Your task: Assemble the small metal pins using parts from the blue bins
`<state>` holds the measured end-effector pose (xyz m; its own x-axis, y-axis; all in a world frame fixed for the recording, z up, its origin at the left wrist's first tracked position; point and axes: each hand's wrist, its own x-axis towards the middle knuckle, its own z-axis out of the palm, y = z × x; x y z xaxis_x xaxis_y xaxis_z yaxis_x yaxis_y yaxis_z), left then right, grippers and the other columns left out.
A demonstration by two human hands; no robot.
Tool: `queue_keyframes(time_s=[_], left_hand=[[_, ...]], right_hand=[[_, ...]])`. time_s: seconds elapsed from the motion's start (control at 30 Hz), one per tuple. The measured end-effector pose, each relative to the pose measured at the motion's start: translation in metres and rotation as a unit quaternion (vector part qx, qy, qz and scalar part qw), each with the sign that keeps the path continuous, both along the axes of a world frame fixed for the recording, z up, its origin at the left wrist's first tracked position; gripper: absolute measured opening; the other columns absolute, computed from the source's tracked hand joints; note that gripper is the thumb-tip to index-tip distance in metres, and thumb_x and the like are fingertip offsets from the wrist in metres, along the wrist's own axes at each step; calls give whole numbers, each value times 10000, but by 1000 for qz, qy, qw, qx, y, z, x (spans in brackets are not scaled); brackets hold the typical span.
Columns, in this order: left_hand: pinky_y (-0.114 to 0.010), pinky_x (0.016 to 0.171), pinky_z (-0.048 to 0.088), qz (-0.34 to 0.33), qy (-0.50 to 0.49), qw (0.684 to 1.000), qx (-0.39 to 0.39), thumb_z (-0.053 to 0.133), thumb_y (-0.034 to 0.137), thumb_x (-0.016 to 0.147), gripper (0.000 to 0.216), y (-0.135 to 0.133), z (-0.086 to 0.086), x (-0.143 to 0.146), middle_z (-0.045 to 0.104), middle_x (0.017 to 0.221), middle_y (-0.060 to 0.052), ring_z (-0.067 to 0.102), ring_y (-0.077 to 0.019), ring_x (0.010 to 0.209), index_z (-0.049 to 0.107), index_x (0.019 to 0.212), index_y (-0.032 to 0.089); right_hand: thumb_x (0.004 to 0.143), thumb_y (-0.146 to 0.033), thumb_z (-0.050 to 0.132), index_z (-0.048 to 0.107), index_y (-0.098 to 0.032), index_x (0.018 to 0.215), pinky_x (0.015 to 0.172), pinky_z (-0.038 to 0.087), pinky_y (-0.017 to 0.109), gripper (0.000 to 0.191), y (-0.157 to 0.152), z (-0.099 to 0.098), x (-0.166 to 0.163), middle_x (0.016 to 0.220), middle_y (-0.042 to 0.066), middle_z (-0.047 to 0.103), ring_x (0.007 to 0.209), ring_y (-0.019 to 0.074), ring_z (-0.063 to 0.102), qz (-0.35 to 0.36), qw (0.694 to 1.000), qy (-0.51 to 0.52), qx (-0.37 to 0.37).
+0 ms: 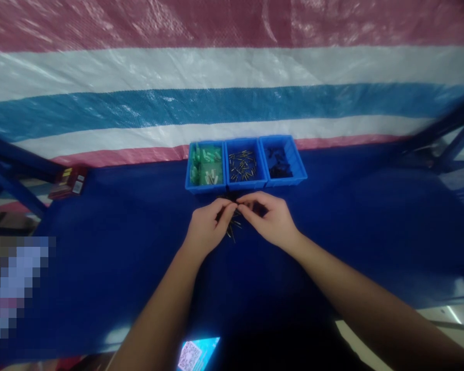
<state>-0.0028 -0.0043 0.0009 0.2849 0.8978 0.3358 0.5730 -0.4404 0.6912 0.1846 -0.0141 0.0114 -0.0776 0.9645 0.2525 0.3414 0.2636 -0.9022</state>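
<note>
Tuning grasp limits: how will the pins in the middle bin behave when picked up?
The pins look slim and straight: probably stiff and light. Their brassy glint suggests smooth metal, so they may slip. They lie crisscrossed in the middle bin, so lifting one could drag neighbours.

This seems to be a workshop: on a blue bench (371, 216) stand three blue bins (246, 186) with sorted small parts (243, 166), and a striped plastic sheet (232, 105) hangs at the far side.
</note>
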Motion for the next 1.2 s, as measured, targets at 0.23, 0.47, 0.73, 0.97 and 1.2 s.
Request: queue_keyframes(time_s=[0.23,0.47,0.73,0.97,1.2], left_hand=[[-168,588,493,3,-36,999,8,629,290,949,168,-1,-2,1,662,655,51,588,-74,538,695,1083,212],[-171,559,454,0,-5,1000,2,558,311,994,207,0,2,0,708,726,21,599,-74,554,696,904,186],[-146,568,463,-7,-43,999,17,627,270,952,124,-1,-3,1,637,648,71,571,-58,525,675,1050,212],[-171,541,441,2,0,1000,9,584,313,982,174,1,-2,-1,691,707,33,597,-72,550,689,911,194],[-152,557,457,-9,-31,999,14,633,286,950,150,0,-4,1,627,642,73,567,-59,520,670,1079,218]], right_hand=[[883,-290,708,763,-221,964,616,529,295,119,0,0,0,826,25,724,681,145,634,-14,1000,6,-1],[872,-224,718,769,-210,987,626,534,273,127,-1,1,0,849,29,726,730,143,656,6,1000,-9,23],[871,-218,716,768,-210,970,619,541,271,112,0,-1,1,842,31,726,717,142,659,1,1000,-4,27],[870,-199,713,770,-204,977,636,546,274,121,0,1,0,872,36,749,742,146,672,10,999,-13,34],[869,-227,715,773,-200,971,627,549,275,120,1,-2,1,844,34,733,707,140,664,-7,1000,-8,26]])
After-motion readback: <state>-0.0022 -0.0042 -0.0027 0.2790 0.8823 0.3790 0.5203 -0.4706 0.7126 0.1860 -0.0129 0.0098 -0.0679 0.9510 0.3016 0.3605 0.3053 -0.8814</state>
